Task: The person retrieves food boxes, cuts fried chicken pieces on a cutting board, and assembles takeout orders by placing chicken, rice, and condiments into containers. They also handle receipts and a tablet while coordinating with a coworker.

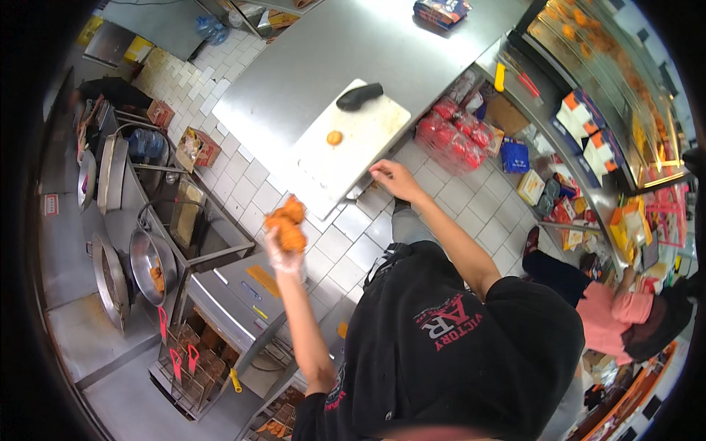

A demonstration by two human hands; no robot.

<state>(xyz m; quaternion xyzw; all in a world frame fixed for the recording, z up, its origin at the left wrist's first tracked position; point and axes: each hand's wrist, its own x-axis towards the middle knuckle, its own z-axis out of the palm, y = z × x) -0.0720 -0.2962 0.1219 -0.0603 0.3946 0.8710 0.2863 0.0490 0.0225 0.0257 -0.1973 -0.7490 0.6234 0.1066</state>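
Observation:
My left hand point(285, 255), in a thin clear glove, is closed around several pieces of orange-brown fried chicken point(287, 224). It is raised to the left of the white cutting board point(327, 165), above the tiled floor. My right hand point(396, 181) is bare, with its fingers curled in beside the board's right edge; nothing shows in them. On the board lie a small round golden fried piece point(334, 137) and, at its far end, a long black object point(359, 97) whose kind I cannot make out.
The board rests on a steel table point(294, 66). A metal bowl point(153, 268) and fryer baskets point(191, 367) stand at left. Red wrapped packs point(456, 136) sit under the right counter, below a lit food display point(610, 81). Another person point(610, 312) is at lower right.

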